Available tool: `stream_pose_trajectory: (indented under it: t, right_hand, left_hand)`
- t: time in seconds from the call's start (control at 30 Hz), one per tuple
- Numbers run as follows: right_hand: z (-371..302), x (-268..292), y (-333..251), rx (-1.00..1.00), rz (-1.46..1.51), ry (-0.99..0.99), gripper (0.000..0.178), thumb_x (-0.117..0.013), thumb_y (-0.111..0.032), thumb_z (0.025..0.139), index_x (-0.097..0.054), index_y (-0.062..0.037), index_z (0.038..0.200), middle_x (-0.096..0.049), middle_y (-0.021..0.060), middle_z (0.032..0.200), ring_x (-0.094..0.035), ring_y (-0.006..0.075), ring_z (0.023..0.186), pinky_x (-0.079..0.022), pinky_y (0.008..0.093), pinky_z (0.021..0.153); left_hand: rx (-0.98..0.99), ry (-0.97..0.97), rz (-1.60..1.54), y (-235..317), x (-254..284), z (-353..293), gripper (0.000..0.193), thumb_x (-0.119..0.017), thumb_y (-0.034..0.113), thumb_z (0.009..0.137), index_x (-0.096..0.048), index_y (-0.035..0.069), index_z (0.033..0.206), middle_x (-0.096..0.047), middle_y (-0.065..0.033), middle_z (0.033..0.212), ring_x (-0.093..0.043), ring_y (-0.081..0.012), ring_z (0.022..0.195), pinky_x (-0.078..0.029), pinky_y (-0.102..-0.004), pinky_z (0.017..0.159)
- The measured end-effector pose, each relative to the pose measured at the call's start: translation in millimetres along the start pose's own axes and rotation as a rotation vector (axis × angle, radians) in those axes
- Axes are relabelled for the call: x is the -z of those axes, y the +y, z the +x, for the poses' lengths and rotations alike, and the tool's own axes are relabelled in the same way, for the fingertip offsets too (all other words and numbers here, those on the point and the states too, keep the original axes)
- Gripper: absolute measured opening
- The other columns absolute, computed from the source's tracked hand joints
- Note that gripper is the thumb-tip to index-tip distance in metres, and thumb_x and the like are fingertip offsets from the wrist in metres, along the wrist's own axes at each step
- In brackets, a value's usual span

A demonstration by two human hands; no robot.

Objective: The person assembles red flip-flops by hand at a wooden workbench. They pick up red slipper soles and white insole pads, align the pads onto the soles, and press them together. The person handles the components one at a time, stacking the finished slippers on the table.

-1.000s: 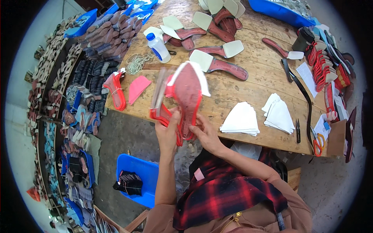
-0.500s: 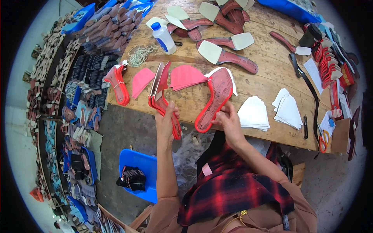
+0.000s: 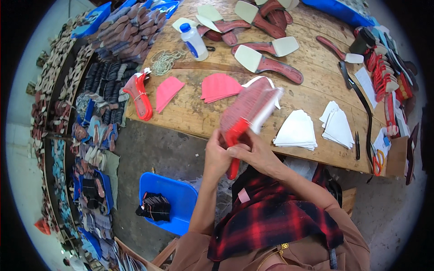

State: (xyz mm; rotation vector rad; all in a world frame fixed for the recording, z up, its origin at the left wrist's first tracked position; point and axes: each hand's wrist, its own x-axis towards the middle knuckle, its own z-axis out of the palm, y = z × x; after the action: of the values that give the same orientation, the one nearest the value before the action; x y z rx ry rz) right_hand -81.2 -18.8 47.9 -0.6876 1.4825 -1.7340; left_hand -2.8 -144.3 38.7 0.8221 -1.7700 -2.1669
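Note:
Both of my hands are closed around a stack of red-edged shoe insoles (image 3: 244,106), held upright at the table's near edge and smeared by motion. My left hand (image 3: 219,151) grips its lower left side, and my right hand (image 3: 257,153) clasps it from the right. Just behind the stack, white pieces stick out past its upper right. A fan of pink half-round pieces (image 3: 220,87) lies to the left, with more pink pieces (image 3: 168,91) beyond it. To the right lie white wedge-shaped pieces (image 3: 296,131) and a second white pile (image 3: 338,128).
A tied bundle of red insoles (image 3: 140,98) lies at the table's left edge, near string (image 3: 166,61) and a blue-capped bottle (image 3: 194,43). Farther back are insoles with pale ends (image 3: 269,63). Orange-handled scissors (image 3: 378,160) lie right; a blue bin (image 3: 181,189) stands below; shelves of insoles line the left.
The insoles in my left hand have moved right and joined the one in my right hand. Both hands now meet on one stack.

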Motion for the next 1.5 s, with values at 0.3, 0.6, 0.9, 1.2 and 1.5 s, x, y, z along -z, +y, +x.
stream_pose_trajectory:
  t: [0.3, 0.6, 0.9, 1.2, 1.5]
  right_hand:
    - [-14.6, 16.3, -10.6, 0.014, 0.295, 0.179, 0.044, -0.062, -0.021, 0.092, -0.052, 0.0023, 0.128, -0.059, 0.0088, 0.124, -0.058, 0.0172, 0.111, -0.044, 0.0347, 0.100]
    - [-33.9, 41.3, -23.8, 0.019, 0.425, 0.092, 0.050, -0.062, -0.022, 0.090, -0.049, 0.0026, 0.131, -0.061, 0.0164, 0.123, -0.062, 0.0256, 0.110, -0.047, 0.0411, 0.099]
    - [-40.7, 53.5, -11.6, -0.096, 0.413, 0.153, 0.041, -0.060, -0.015, 0.091, -0.053, 0.0018, 0.128, -0.063, 0.0132, 0.121, -0.062, 0.0234, 0.109, -0.048, 0.0386, 0.098]
    - [-22.5, 63.0, -5.7, -0.142, 0.393, 0.102, 0.042, -0.062, -0.021, 0.094, -0.051, -0.0002, 0.129, -0.065, 0.0124, 0.116, -0.064, 0.0200, 0.102, -0.050, 0.0366, 0.094]
    - [4.3, 31.2, -10.3, -0.093, 0.040, 0.111, 0.039, -0.060, -0.037, 0.095, -0.061, 0.0007, 0.107, -0.064, 0.0053, 0.092, -0.062, 0.0138, 0.087, -0.050, 0.0304, 0.080]
  left_hand:
    - [-0.597, -0.334, 0.994, 55.8, -1.8, -2.4, 0.067, -0.081, 0.027, 0.073, -0.055, -0.002, 0.128, -0.064, -0.0187, 0.117, -0.061, -0.0291, 0.113, -0.049, -0.0386, 0.094]
    - [-0.398, -0.072, 1.371, 7.2, 40.2, 186.5, 0.108, -0.071, 0.074, 0.063, -0.038, 0.016, 0.148, -0.024, -0.0235, 0.155, -0.015, -0.0402, 0.146, -0.010, -0.0586, 0.117]
    - [-0.688, 0.221, 1.717, -1.9, 103.2, 247.3, 0.067, -0.050, 0.064, 0.088, -0.048, 0.024, 0.142, -0.034, -0.0149, 0.152, -0.022, -0.0355, 0.145, -0.017, -0.0621, 0.111]
    - [-0.818, 0.376, 1.352, 27.6, 89.7, 243.6, 0.051, -0.064, 0.039, 0.089, -0.058, 0.008, 0.128, -0.055, -0.0159, 0.130, -0.049, -0.0300, 0.123, -0.037, -0.0466, 0.099]
    - [-0.171, -0.241, 0.128, -3.8, -20.5, 4.9, 0.086, -0.084, 0.005, 0.069, -0.039, 0.003, 0.143, -0.058, -0.0103, 0.121, -0.061, -0.0174, 0.103, -0.052, -0.0318, 0.087]
